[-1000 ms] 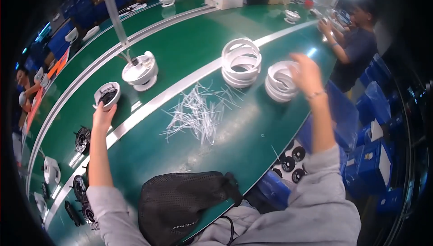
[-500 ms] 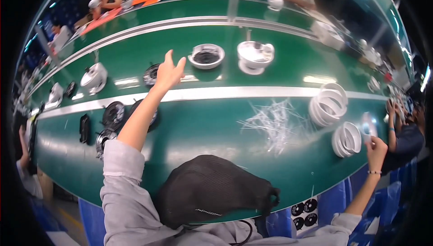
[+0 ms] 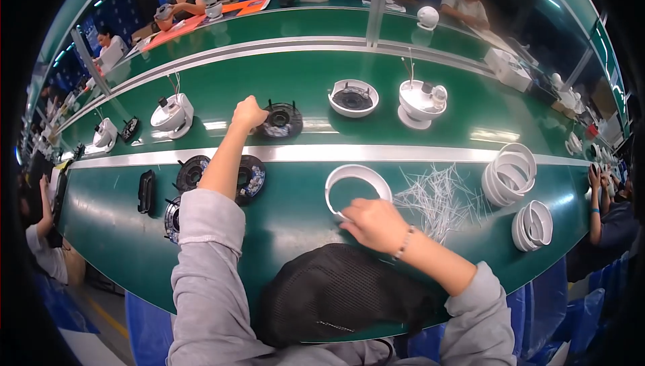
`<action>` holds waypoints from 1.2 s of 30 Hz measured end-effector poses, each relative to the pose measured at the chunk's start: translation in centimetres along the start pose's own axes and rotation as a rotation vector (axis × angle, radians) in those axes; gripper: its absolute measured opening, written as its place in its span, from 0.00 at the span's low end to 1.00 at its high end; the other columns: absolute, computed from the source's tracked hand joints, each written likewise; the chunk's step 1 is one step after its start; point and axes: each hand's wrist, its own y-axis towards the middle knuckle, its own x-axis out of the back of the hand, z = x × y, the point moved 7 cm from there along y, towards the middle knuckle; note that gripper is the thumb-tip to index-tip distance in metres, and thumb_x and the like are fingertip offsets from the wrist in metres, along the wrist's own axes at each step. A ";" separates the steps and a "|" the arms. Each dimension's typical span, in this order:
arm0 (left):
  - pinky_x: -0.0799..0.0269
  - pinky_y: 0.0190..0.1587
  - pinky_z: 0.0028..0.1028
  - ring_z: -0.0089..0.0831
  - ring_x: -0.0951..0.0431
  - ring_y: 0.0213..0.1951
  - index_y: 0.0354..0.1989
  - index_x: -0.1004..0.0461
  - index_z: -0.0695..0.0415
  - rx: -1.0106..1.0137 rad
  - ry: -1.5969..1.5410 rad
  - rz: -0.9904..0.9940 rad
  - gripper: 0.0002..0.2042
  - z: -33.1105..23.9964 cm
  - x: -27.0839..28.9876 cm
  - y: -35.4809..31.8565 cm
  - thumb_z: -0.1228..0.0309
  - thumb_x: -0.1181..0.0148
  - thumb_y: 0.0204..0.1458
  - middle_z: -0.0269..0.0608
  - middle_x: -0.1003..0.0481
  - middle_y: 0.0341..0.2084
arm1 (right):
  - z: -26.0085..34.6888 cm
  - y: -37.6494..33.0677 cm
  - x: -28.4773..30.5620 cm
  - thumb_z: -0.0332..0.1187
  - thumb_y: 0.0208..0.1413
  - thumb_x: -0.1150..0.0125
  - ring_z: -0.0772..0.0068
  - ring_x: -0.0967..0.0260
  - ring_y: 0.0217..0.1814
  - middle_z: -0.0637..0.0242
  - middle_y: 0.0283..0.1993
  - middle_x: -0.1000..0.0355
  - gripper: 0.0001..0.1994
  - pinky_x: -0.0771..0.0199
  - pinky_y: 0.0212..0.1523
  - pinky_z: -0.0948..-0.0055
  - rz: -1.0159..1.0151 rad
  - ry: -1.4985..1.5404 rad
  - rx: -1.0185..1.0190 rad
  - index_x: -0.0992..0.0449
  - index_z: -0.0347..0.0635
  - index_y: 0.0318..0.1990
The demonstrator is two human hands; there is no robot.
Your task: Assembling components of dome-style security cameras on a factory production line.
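Observation:
My right hand [image 3: 377,223] is closed on the near rim of a white plastic ring [image 3: 376,176], above the near green bench. Farther out, my left hand [image 3: 248,113] is closed at the left edge of a black round plastic part [image 3: 282,123], its fingertips partly hidden. Under my left forearm lie more black round parts [image 3: 251,176] with circuit boards showing in them. A heap of thin clear sticks [image 3: 440,198] lies to the right of the ring. At the right stand two stacks of white rings, one taller [image 3: 504,179] and one shorter [image 3: 531,226].
On the far strip stand a white bowl-shaped housing [image 3: 355,101] with a black insert and white lamp-like units [image 3: 420,105] with wires. A black elongated part [image 3: 146,191] lies at left. A black mesh bag [image 3: 336,292] is close before me. Co-workers sit beyond the glass and at both sides.
My right hand has come from the far right to the middle with a white ring. My left hand has gone from spread fingers to closed at the black round part. The view has shifted.

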 end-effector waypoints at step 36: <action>0.39 0.52 0.37 0.41 0.35 0.50 0.54 0.45 0.61 -0.406 -1.916 1.101 0.32 -2.9 1.0 -18.1 0.48 0.56 0.47 0.48 0.38 0.49 | 1.1 9.9 0.3 0.52 0.22 0.28 0.50 0.60 0.62 0.42 0.57 0.57 0.61 0.55 0.60 0.67 -0.479 0.570 -0.420 0.61 0.18 0.56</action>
